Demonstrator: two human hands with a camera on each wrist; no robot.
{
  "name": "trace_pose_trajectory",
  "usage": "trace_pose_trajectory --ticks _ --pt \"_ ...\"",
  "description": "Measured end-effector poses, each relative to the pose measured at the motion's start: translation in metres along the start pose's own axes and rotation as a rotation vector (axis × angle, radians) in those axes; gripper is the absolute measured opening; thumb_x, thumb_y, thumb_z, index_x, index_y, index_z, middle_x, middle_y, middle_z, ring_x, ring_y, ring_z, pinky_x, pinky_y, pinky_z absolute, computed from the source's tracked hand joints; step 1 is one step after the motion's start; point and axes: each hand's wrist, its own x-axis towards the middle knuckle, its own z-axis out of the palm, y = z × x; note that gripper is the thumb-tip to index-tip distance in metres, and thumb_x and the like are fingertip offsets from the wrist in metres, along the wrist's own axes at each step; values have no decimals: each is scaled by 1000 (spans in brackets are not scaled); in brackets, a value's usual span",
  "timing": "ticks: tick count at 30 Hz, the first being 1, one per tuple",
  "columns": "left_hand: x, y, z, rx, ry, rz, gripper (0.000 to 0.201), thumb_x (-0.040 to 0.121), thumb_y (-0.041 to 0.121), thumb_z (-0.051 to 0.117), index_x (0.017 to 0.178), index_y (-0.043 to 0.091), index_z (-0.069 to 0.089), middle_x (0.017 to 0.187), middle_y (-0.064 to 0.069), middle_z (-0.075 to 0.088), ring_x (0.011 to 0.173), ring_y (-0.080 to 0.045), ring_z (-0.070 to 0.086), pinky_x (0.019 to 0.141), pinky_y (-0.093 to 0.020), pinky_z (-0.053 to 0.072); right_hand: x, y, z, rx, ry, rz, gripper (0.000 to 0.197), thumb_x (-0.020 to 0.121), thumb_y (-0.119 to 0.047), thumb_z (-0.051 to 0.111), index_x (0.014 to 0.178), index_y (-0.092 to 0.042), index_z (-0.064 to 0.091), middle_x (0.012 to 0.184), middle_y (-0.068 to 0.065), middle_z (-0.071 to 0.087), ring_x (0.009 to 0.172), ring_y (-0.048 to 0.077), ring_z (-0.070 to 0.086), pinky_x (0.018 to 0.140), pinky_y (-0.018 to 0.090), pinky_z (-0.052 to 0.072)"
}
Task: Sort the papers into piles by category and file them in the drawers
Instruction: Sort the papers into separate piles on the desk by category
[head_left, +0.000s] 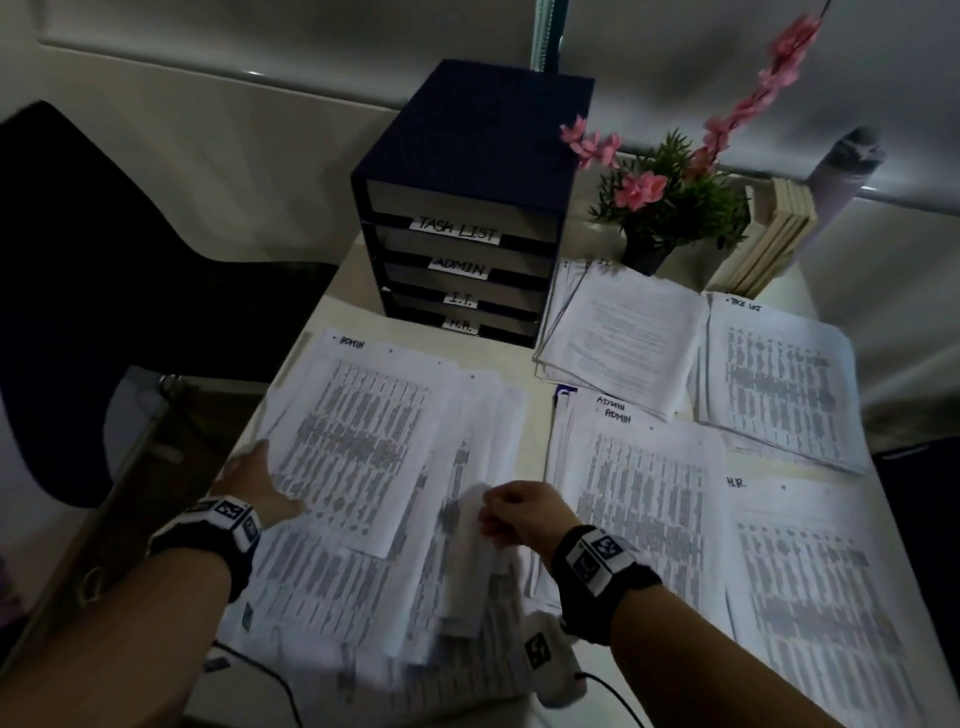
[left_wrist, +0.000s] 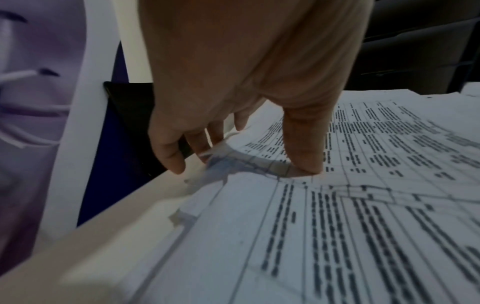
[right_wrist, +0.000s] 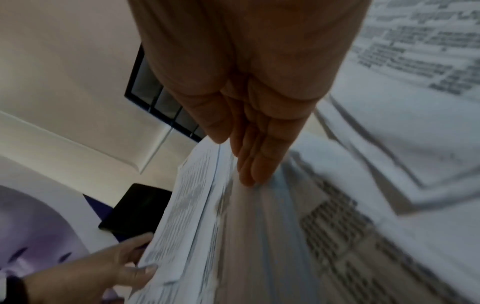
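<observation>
A loose heap of printed sheets (head_left: 363, 597) covers the near left of the white desk (head_left: 337, 312). On top of it lies a sheet marked ADMIN (head_left: 358, 431). My left hand (head_left: 249, 467) holds that sheet's left edge: in the left wrist view the thumb (left_wrist: 306, 156) presses on top and the fingers (left_wrist: 171, 158) curl under at the desk edge. My right hand (head_left: 511, 512) pinches a few lifted, curling sheets (head_left: 467, 551) in the middle of the heap, shown between thumb and fingers (right_wrist: 257, 168) in the right wrist view. The dark blue drawer unit (head_left: 467, 208) stands behind, labelled TASK LIST, ADMIN, I.T., H.R.
Sorted piles lie to the right: ADMIN (head_left: 639, 493), H.R. (head_left: 810, 587), TASK LIST (head_left: 779, 384) and plain text pages (head_left: 618, 338). A potted plant (head_left: 665, 208) and books (head_left: 769, 244) stand at the back right. A black chair (head_left: 104, 260) is on the left, and a white corded device (head_left: 550, 660) at the front.
</observation>
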Motion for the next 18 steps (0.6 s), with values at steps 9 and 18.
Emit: trace_pose_trajectory --ticks 9,18 --pt "-36 -4 23 72 -7 115 116 63 52 80 149 29 6 151 -7 5 136 -39 18 109 -54 30 1 5 52 -73 52 -52 10 86 -24 61 80 -15 61 69 9 59 63 24 55 61 36 47" --pt "-73 -1 36 118 -8 266 75 73 73 54 137 39 36 145 7 28 133 -25 27 105 -49 26 20 -3 86 -432 179 -112 13 90 -29 57 89 -17 50 92 4 56 89 21 54 80 29 44"
